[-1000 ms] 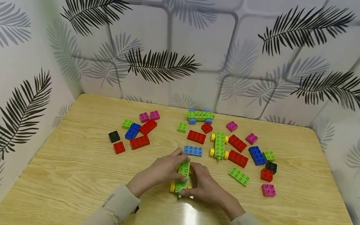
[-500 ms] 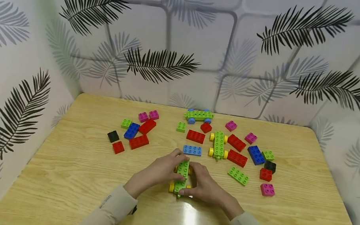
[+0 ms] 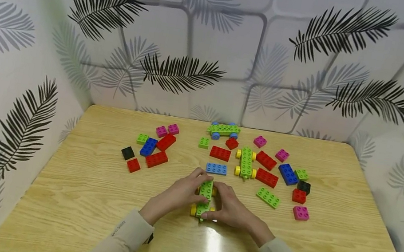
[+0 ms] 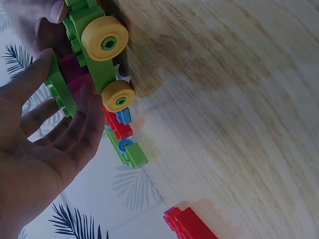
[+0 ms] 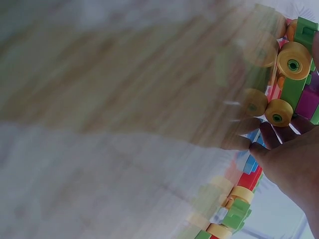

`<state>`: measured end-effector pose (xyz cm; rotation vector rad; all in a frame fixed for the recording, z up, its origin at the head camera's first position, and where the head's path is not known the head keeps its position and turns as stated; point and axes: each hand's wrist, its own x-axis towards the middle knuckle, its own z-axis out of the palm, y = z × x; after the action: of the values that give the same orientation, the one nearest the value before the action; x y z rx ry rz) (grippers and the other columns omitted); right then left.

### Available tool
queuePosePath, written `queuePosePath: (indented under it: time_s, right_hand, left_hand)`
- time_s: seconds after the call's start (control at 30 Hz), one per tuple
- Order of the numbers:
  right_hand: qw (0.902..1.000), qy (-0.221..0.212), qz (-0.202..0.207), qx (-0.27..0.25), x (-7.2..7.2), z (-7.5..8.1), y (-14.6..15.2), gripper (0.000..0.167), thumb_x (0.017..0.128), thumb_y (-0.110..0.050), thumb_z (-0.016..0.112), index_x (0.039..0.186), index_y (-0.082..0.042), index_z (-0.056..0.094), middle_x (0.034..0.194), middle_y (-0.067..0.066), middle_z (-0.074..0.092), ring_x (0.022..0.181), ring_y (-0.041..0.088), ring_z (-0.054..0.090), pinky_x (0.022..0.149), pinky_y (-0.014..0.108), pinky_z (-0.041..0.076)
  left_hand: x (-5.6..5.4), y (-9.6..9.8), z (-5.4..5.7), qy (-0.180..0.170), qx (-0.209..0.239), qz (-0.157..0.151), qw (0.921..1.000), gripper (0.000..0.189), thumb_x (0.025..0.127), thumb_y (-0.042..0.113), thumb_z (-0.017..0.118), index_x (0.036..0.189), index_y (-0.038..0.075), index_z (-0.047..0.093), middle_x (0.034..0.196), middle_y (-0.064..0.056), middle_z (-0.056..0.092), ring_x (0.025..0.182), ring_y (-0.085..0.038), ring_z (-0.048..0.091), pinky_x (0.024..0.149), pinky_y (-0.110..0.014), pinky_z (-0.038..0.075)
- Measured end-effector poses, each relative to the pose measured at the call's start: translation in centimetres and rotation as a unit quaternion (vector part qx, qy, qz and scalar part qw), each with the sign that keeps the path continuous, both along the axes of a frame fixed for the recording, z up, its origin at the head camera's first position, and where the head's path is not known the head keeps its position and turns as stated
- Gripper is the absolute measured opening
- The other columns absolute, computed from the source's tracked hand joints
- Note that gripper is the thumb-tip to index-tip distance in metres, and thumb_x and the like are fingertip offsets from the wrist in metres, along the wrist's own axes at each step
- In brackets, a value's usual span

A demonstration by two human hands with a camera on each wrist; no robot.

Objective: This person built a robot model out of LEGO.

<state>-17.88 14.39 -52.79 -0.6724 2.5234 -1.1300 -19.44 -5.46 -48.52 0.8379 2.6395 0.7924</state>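
Observation:
Close in front of me on the table stands a toy car base (image 3: pixel 200 214), green with yellow wheels. Magenta bricks (image 4: pixel 75 75) sit on it, with a green brick (image 4: pixel 61 88) on top of them. My left hand (image 3: pixel 184 188) grips the green brick between thumb and fingers. From the other side my right hand (image 3: pixel 232 208) holds the car base, thumb at its near end and fingers farther along its side. The right wrist view shows that hand's fingers beside a front wheel (image 5: pixel 279 112). Part of the stack is hidden behind the fingers.
Behind the hands lie a light-blue brick (image 3: pixel 216 168), a second yellow-wheeled base (image 3: pixel 246 162) and a blue-wheeled base (image 3: pixel 224 130). Loose bricks are scattered on both sides, such as a red brick (image 3: pixel 157 159) left and a long green brick (image 3: pixel 268 197) right. A patterned wall (image 3: pixel 214 101) borders the table.

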Motion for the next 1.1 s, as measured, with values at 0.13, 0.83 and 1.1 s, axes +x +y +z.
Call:
queuePosePath:
  time_s: [0.13, 0.83, 1.1]
  right_hand:
    - [1.0, -0.002, -0.002, 0.003, 0.0, 0.0, 0.1, 0.09, 0.077, -0.045, 0.079, 0.145, -0.008, 0.033, 0.147, 0.012, 0.035, 0.135, 0.031, 0.03, 0.11, 0.053, 0.026]
    - [0.9997, 0.003, -0.006, 0.022, 0.1, -0.3, 0.0, 0.095, 0.075, -0.05, 0.078, 0.145, -0.005, 0.032, 0.146, 0.013, 0.037, 0.134, 0.03, 0.033, 0.11, 0.048, 0.029]
    - [0.9997, -0.005, -0.01, 0.021, 0.3, 0.1, -0.1, 0.097, 0.076, -0.05, 0.078, 0.146, -0.003, 0.03, 0.146, 0.015, 0.036, 0.135, 0.032, 0.032, 0.111, 0.049, 0.028]
  left_hand:
    - [0.0, -0.1, -0.1, -0.002, 0.006, -0.001, 1.0, 0.06, 0.089, 0.027, 0.071, 0.141, 0.009, 0.047, 0.134, -0.006, 0.043, 0.108, -0.018, 0.053, 0.097, -0.035, 0.046]
    - [-0.9, -7.5, 0.1, 0.169, 0.006, 0.196, 0.966, 0.033, 0.09, 0.017, 0.069, 0.12, 0.003, 0.064, 0.118, -0.012, 0.059, 0.107, -0.032, 0.056, 0.082, -0.045, 0.053]
    - [-1.4, -13.7, -0.9, 0.158, -0.036, 0.326, 0.9313, 0.035, 0.089, 0.011, 0.068, 0.121, -0.003, 0.061, 0.119, -0.022, 0.055, 0.104, -0.04, 0.052, 0.075, -0.054, 0.051]
